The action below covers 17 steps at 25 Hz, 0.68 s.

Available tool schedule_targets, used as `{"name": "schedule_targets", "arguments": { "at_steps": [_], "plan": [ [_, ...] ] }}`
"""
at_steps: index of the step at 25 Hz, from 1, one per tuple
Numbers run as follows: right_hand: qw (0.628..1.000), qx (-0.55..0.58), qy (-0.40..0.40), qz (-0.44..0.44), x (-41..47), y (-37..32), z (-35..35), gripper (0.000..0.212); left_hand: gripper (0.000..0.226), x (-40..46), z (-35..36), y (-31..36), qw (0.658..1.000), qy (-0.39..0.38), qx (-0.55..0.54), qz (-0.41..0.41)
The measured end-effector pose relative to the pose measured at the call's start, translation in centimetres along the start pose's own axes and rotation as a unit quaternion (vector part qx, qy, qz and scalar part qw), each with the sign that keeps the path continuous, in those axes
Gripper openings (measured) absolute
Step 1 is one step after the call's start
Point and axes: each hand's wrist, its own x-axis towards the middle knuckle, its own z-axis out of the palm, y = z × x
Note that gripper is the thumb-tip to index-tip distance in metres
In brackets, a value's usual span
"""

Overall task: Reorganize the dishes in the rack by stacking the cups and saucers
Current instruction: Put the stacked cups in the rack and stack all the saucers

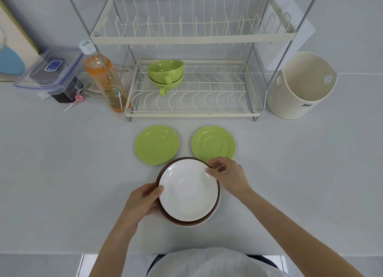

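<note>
A white saucer (187, 192) lies on top of a brown-rimmed saucer (182, 221), low in the middle of the counter. My left hand (143, 202) grips the stack's left edge. My right hand (229, 174) pinches the white saucer's upper right rim. Two green saucers lie side by side just beyond, one to the left (156, 144) and one to the right (213, 143). Two green cups (165, 73) sit nested on the left of the lower shelf of the wire dish rack (190, 114).
An orange bottle (103, 77) stands against the rack's left leg. A lidded plastic box (51, 69) sits further left. A cream tub (300, 86) stands to the right of the rack. The rack's upper shelf (192, 38) holds no dishes.
</note>
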Motion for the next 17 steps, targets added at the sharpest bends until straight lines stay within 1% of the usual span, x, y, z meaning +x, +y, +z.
{"name": "schedule_targets", "arguments": {
  "at_steps": [1, 2, 4, 5, 6, 8, 11, 13, 14, 16, 17],
  "plan": [
    [1.000, 0.009, 0.006, 0.005, 0.3, -0.2, -0.4, 0.020, 0.023, 0.1, 0.0, 0.0, 1.000, 0.000, 0.001, -0.001],
    [0.999, 0.023, 0.029, 0.015, 0.8, -0.3, -0.9, 0.021, 0.024, 0.1, -0.1, -0.1, 1.000, 0.000, 0.003, -0.002],
    [0.993, 0.048, 0.097, 0.041, 2.4, -0.5, -2.5, 0.026, 0.023, 0.2, -0.1, -0.1, 1.000, 0.000, 0.004, -0.003],
    [0.991, 0.041, 0.115, 0.057, 3.2, -0.4, -3.2, 0.031, 0.022, 0.2, -0.1, -0.1, 1.000, -0.001, 0.003, -0.003],
    [0.990, 0.025, 0.114, 0.079, 3.9, -0.2, -3.6, 0.037, 0.022, 0.2, -0.1, -0.1, 1.000, -0.001, 0.001, -0.002],
    [0.989, -0.007, 0.081, 0.124, 5.0, 0.2, -3.7, 0.046, 0.019, 0.2, 0.0, 0.0, 1.000, -0.002, -0.001, -0.002],
    [0.985, 0.015, 0.068, 0.156, 5.6, 0.8, -3.3, 0.044, 0.019, 0.1, 0.1, 0.1, 1.000, 0.000, -0.002, -0.002],
    [0.979, 0.090, 0.060, 0.174, 5.5, 0.8, -3.5, 0.038, 0.023, 0.1, 0.1, 0.1, 1.000, 0.002, 0.000, -0.003],
    [0.970, 0.145, 0.044, 0.190, 5.3, 0.7, -3.7, 0.037, 0.025, 0.1, 0.1, 0.0, 1.000, 0.003, 0.000, -0.004],
    [0.938, 0.273, 0.009, 0.213, 4.8, 0.5, -4.1, 0.036, 0.027, 0.0, 0.1, 0.0, 1.000, 0.006, -0.003, -0.006],
    [0.925, 0.313, -0.001, 0.217, 4.6, 0.4, -4.3, 0.037, 0.027, 0.0, 0.1, 0.1, 1.000, 0.006, -0.004, -0.007]
  ]
}}
